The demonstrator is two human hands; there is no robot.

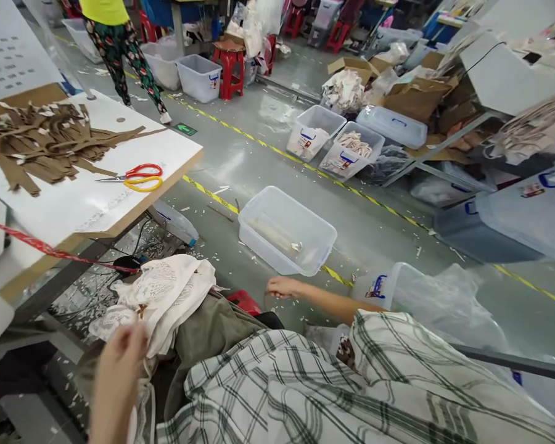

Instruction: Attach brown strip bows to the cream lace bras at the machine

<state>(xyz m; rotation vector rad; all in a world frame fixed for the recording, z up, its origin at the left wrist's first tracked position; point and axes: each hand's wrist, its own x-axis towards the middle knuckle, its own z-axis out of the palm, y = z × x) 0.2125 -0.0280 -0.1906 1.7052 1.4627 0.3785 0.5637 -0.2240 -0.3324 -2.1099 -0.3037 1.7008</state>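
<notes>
Lace cloth [161,290], L hand [118,367] touching, labels [305,142] illegible

Single head-worn view. Looks forward and down, slightly tilted; left hand [115,364] and right hand [282,287] close at lower edge, white table [74,203] at left, clear floor bin [255,242] mid-distance, aisle beyond.

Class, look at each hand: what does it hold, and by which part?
The left hand pinches the white lace cloth at its near edge. The right hand is curled; contents cannot be told.
</notes>
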